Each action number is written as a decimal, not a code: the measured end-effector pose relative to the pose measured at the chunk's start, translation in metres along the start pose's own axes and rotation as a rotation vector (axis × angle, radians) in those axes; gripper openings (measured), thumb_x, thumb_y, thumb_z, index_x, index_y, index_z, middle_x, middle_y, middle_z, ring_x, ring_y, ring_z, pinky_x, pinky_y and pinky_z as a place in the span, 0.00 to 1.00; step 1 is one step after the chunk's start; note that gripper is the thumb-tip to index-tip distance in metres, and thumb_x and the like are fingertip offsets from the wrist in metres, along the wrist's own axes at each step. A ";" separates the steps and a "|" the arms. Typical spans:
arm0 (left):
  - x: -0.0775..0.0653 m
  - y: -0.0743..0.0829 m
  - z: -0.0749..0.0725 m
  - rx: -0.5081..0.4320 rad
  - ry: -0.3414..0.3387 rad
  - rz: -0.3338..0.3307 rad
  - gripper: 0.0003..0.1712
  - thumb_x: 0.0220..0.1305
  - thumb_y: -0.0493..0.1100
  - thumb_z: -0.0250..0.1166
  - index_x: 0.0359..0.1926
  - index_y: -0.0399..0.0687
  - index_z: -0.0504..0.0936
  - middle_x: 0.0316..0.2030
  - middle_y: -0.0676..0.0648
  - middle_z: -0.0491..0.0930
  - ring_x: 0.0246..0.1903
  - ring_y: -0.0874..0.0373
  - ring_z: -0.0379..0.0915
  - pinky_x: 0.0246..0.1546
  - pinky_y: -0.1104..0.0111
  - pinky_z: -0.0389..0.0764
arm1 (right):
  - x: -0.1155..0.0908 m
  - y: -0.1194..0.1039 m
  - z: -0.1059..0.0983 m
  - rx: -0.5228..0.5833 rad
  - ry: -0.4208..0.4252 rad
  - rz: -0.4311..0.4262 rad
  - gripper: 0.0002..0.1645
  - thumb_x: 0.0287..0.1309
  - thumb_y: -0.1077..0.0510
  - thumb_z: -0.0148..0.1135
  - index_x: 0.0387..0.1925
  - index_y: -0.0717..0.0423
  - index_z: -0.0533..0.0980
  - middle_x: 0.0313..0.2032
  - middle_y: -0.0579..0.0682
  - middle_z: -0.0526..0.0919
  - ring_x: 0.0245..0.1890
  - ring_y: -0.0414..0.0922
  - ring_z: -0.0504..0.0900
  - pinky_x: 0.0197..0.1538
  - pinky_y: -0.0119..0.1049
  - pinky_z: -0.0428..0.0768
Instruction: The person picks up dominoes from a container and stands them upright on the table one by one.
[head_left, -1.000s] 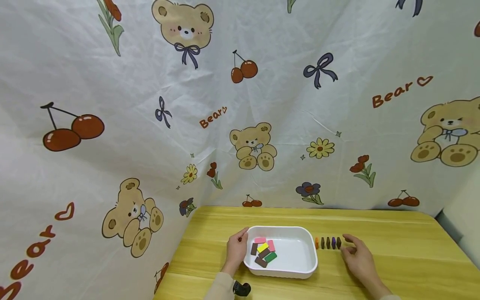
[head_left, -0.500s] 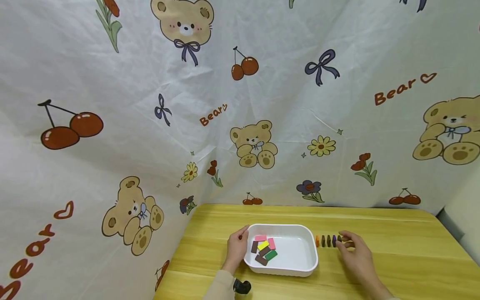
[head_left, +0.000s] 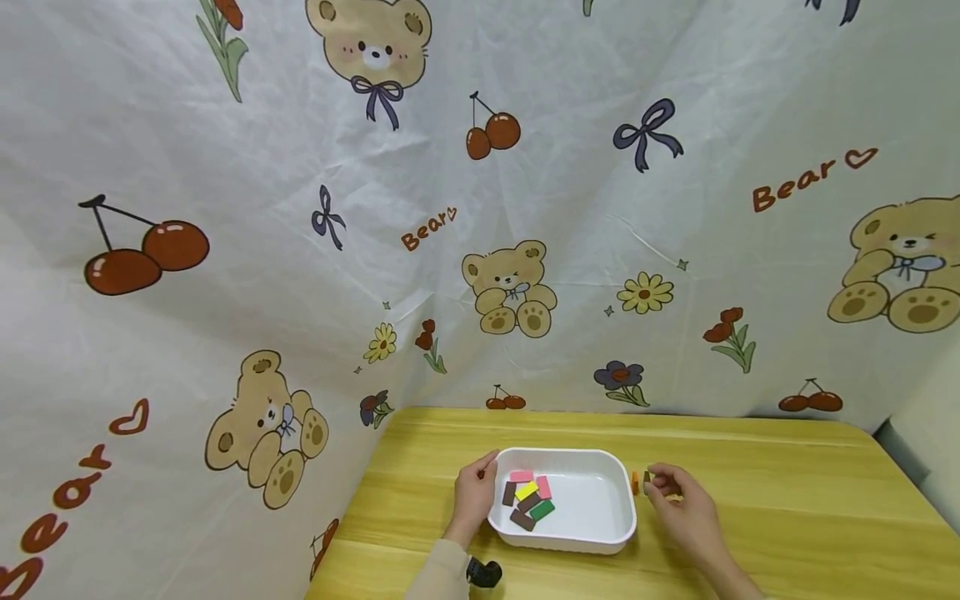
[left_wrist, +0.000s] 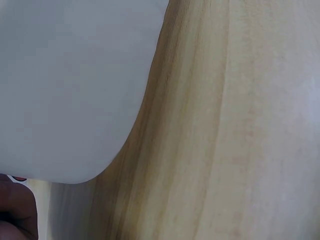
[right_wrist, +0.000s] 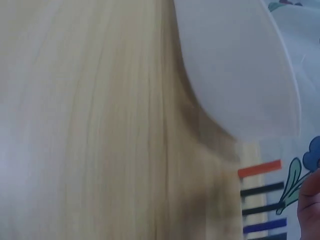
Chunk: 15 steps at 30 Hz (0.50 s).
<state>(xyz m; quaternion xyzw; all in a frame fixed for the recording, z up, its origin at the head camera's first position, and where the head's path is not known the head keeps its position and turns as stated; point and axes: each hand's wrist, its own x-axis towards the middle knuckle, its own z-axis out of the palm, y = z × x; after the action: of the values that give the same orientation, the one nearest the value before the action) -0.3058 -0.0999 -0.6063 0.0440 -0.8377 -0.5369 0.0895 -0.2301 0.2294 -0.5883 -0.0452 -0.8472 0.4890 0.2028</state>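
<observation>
My left hand (head_left: 474, 504) grips the left end of a white rectangular tray (head_left: 561, 546), thumb along the rim. Curled fingers (left_wrist: 17, 212) show by the tray's corner in the left wrist view. Several domino blocks lie flat inside at the left: pink, yellow (head_left: 527, 491), green (head_left: 542, 510) and brown. Right of the tray, thin dominoes stand on edge in a row, starting with an orange domino (head_left: 635, 483). My right hand (head_left: 692, 510) arches over that row, thumb and fingers apart, hiding most of it. The right wrist view shows a blue domino (right_wrist: 265, 225) among dark ones, fingers (right_wrist: 311, 202) just past their ends.
The wooden table (head_left: 810, 492) reaches back to a pale cloth (head_left: 585, 208) printed with bears, cherries and flowers. A black device (head_left: 483, 573) is worn at my left wrist.
My right hand has moved left along the standing dominoes, from beyond the right end of the row to near its left end. My left hand and the tray have stayed put.
</observation>
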 end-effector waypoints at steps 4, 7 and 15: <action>0.006 -0.007 0.002 -0.009 -0.002 -0.003 0.17 0.77 0.44 0.59 0.60 0.50 0.86 0.60 0.44 0.84 0.58 0.50 0.80 0.57 0.56 0.84 | -0.003 -0.013 0.007 0.042 -0.011 0.005 0.15 0.63 0.62 0.71 0.51 0.59 0.82 0.39 0.50 0.84 0.35 0.28 0.76 0.35 0.24 0.78; 0.007 -0.008 0.003 -0.015 -0.001 -0.007 0.17 0.77 0.43 0.60 0.60 0.51 0.86 0.60 0.44 0.84 0.58 0.50 0.80 0.58 0.55 0.84 | -0.005 -0.022 0.012 0.064 -0.034 0.033 0.15 0.63 0.61 0.71 0.51 0.58 0.82 0.40 0.50 0.83 0.36 0.29 0.76 0.36 0.25 0.78; -0.002 0.004 -0.002 -0.013 -0.006 -0.001 0.17 0.77 0.44 0.59 0.61 0.49 0.85 0.61 0.42 0.83 0.60 0.46 0.79 0.58 0.54 0.84 | -0.009 -0.041 0.030 0.150 -0.099 0.134 0.15 0.66 0.62 0.69 0.53 0.58 0.81 0.42 0.51 0.82 0.37 0.32 0.77 0.38 0.25 0.78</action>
<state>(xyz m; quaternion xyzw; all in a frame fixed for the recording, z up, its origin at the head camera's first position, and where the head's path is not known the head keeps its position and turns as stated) -0.3036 -0.1001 -0.6024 0.0423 -0.8344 -0.5426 0.0869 -0.2287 0.1810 -0.5695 -0.0623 -0.8124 0.5649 0.1305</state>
